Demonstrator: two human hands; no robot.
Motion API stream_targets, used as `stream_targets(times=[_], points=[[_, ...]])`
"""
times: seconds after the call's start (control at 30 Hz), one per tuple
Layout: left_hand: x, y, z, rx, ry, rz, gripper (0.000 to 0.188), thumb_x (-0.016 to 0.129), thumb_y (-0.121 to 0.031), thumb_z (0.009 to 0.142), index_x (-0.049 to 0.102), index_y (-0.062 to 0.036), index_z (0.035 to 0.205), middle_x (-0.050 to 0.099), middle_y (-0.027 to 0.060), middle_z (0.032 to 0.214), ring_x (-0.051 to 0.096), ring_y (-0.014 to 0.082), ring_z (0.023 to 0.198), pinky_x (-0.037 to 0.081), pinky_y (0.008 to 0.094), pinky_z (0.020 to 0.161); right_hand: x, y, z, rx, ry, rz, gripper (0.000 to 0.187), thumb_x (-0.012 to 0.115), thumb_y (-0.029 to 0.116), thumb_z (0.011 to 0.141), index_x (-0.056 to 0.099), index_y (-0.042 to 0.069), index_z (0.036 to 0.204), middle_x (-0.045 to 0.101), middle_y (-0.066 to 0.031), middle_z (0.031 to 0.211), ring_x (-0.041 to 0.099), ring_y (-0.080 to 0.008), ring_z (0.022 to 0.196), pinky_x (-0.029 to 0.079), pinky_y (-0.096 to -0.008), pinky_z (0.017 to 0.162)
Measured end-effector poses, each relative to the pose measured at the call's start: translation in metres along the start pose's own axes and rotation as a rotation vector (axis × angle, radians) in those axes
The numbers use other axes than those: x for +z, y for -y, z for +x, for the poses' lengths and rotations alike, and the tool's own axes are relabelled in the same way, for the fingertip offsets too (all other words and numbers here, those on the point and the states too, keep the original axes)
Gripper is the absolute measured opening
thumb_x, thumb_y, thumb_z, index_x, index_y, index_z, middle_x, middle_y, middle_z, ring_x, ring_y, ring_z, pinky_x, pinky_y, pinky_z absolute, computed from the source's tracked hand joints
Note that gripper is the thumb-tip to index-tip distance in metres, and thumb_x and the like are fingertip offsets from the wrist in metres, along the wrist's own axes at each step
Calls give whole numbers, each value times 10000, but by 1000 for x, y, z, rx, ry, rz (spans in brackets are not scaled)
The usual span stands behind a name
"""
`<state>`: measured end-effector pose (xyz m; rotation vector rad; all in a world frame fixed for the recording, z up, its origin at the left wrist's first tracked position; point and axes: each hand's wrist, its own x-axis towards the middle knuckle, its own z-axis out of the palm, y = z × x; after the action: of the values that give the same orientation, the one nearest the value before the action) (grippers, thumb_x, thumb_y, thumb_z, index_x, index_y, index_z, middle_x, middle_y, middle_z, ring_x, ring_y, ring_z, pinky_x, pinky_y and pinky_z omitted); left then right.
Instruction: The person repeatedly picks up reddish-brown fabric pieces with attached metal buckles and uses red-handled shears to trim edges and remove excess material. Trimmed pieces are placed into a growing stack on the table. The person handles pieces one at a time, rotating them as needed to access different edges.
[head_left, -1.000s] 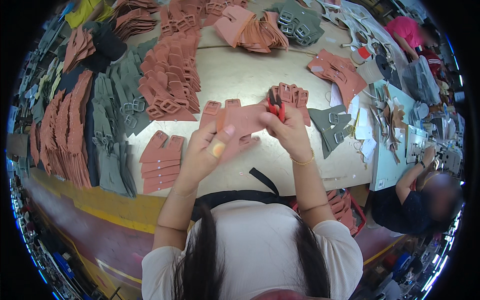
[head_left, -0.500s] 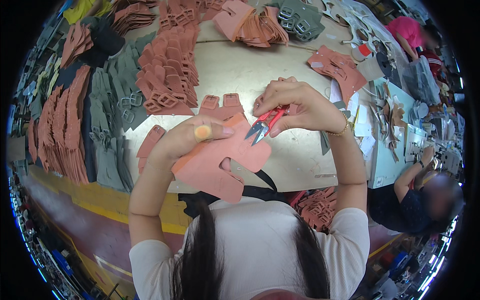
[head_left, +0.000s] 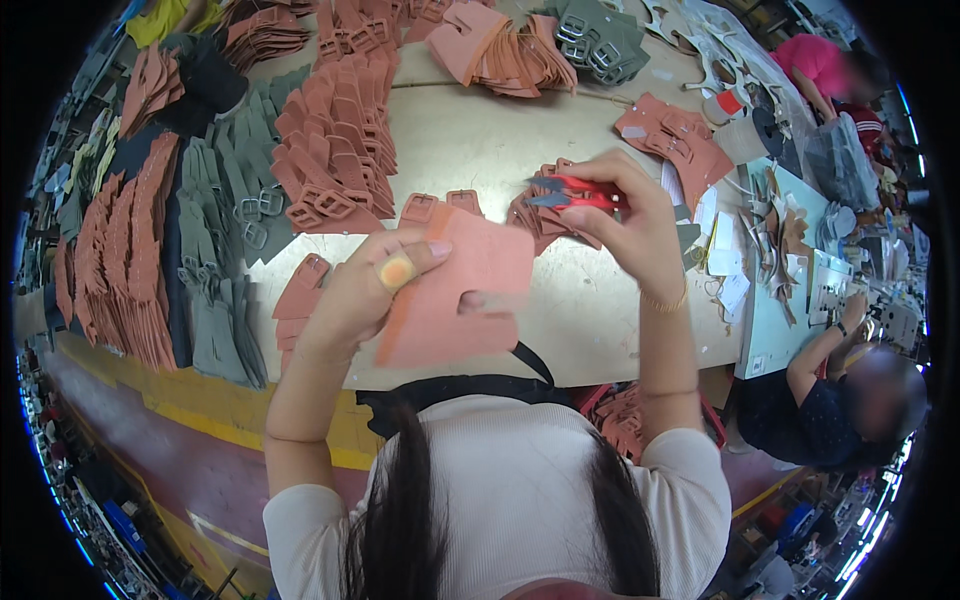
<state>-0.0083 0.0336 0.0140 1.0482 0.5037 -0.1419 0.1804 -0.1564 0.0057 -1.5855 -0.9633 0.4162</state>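
Between the thumb and fingers of my left hand (head_left: 385,280) is a pink leather piece (head_left: 455,285) with a slot cut into its right side and an orange strip along its left edge. A yellowish covering wraps one finger of this hand. My right hand (head_left: 625,205) grips red thread snips (head_left: 585,192), their dark blades pointing left, apart from the piece. Beyond and below the snips lie pink buckled pieces (head_left: 535,220) on the table. Two more pink buckles (head_left: 420,207) show just past the held piece.
Piles of pink buckled straps (head_left: 335,140) and green straps (head_left: 215,230) cover the table's left. Bundled pink (head_left: 500,50) and green pieces (head_left: 600,40) lie at the back. Thread cones (head_left: 745,138) stand at right. A co-worker (head_left: 840,400) sits at far right.
My right hand has moved the snips up and right, off the leather piece. My left hand has turned the piece, so its slot now faces right.
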Motion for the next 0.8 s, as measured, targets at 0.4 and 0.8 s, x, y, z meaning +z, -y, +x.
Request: stream_targets(times=[0.4,0.8], points=[[26,43,14,460,-112,-109,357,563,-134,953,481,47,1249,607,114,1120,605,158,1026,517,313,866,79,-12,-47,-215,-453,-274,392,814,65,711,692,30,1082,562,-55,900,557,-131,748,478,-226,597],[31,49,12,534,-154,-58,321,555,-119,949,484,33,1222,614,120,1114,636,161,986,532,292,841,77,-2,-43,-215,-426,-331,379,817,56,696,693,9,1050,568,-78,870,577,-163,726,485,-259,587]])
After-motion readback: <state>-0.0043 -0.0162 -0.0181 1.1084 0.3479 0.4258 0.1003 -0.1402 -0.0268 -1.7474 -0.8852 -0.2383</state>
